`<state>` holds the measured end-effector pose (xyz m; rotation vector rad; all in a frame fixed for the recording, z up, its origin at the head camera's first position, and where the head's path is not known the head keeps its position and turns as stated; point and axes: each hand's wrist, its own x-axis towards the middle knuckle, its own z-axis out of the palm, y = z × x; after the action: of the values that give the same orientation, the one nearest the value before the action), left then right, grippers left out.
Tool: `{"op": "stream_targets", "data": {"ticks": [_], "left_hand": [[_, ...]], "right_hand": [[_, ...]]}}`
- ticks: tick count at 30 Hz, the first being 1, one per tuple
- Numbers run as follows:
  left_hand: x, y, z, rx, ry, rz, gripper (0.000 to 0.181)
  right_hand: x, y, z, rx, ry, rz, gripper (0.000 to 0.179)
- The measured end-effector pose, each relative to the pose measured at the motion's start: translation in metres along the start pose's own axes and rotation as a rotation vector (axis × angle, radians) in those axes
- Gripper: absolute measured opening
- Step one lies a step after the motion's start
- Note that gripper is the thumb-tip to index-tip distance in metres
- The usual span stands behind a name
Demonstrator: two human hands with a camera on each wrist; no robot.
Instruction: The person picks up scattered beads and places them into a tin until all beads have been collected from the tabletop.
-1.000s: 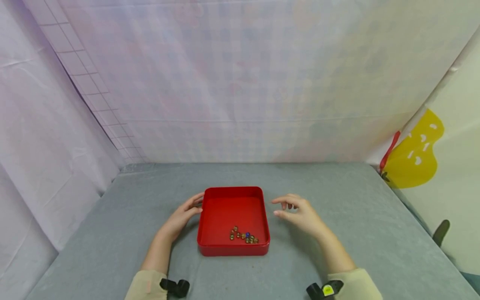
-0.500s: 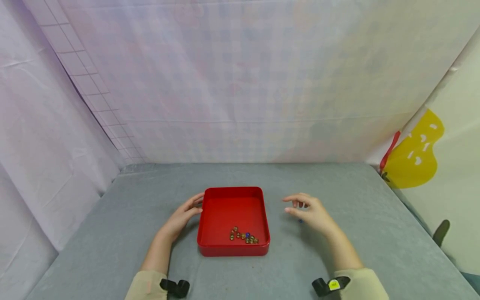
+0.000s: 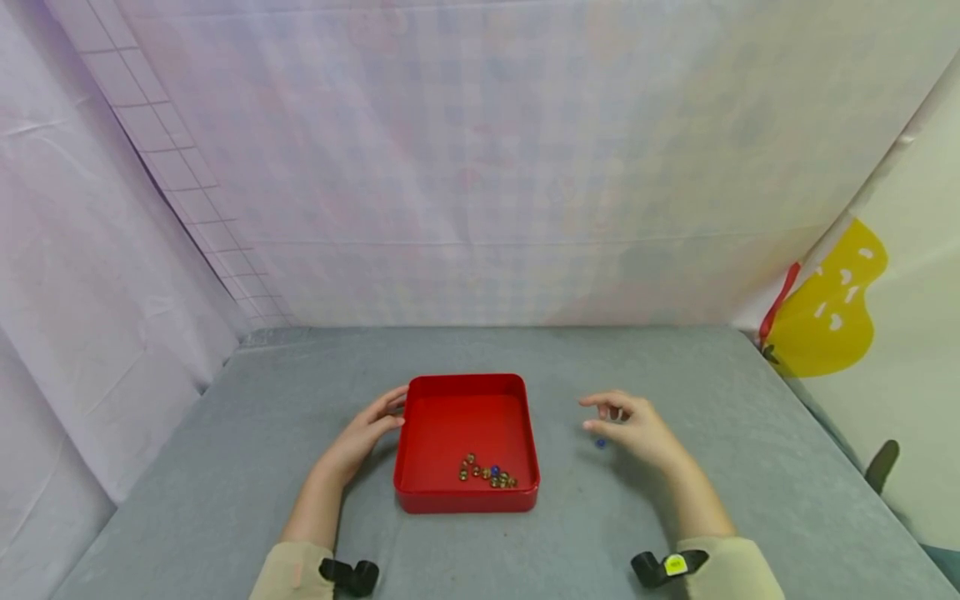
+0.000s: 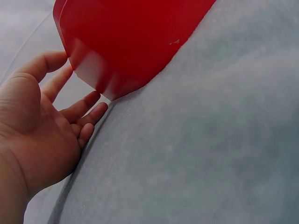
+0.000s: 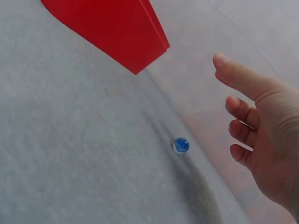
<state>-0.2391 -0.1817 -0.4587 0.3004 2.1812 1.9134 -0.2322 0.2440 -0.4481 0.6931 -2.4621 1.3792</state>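
Note:
A red square tray (image 3: 465,421) lies on the grey cloth, with several gold-brown marbles (image 3: 504,480) and one blue marble (image 3: 496,471) near its front right corner. My left hand (image 3: 365,433) rests its fingertips against the tray's left wall; the left wrist view shows them on the red side (image 4: 126,42). Right of the tray, my right hand (image 3: 630,429) hovers with fingers loosely bent and nothing between them. Close by that hand, a clear marble with blue inside (image 5: 181,145) sits on the cloth, apart from the fingers.
The grey cloth-covered table (image 3: 300,367) extends on all sides of the tray. Behind stands a pale checked curtain (image 3: 480,167), and white cloth (image 3: 90,250) hangs at the left. A yellow pear-shaped print (image 3: 828,308) marks the right cloth.
My right hand has moved rightward, away from the tray. A blue marble now shows on the cloth near it, not visible one second ago. The left hand and tray stay put.

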Motion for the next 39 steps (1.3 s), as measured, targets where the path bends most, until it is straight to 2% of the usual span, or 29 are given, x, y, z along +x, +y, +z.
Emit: {"op": "stream_targets", "data": {"ticks": [11, 17, 20, 25, 29, 32, 35, 39], "left_hand": [[0.000, 0.000, 0.000, -0.001, -0.004, 0.003, 0.053], [0.000, 0.000, 0.000, 0.010, -0.004, 0.006, 0.054], [0.000, -0.001, 0.000, 0.017, -0.004, 0.012, 0.054], [0.000, 0.000, 0.000, 0.010, 0.001, 0.008, 0.054], [0.000, 0.001, 0.001, 0.011, 0.002, 0.004, 0.053], [0.000, 0.000, 0.001, 0.008, -0.001, 0.007, 0.053], [0.000, 0.000, 0.001, 0.001, -0.002, 0.008, 0.053], [0.000, 0.000, 0.000, 0.008, -0.003, 0.005, 0.054]], "right_hand": [[-0.008, 0.014, -0.008, -0.022, -0.006, 0.050, 0.031], [-0.011, 0.017, -0.013, -0.030, -0.029, 0.122, 0.029], [-0.012, 0.019, -0.013, -0.040, -0.038, 0.133, 0.028], [-0.014, 0.006, -0.012, -0.018, -0.054, 0.120, 0.025], [-0.015, -0.011, -0.014, -0.008, -0.080, 0.153, 0.025], [-0.016, -0.014, -0.014, -0.009, -0.096, 0.179, 0.025], [-0.017, -0.008, -0.013, 0.001, -0.099, 0.191, 0.025], [-0.019, 0.014, -0.011, 0.002, -0.096, 0.195, 0.025]]}}
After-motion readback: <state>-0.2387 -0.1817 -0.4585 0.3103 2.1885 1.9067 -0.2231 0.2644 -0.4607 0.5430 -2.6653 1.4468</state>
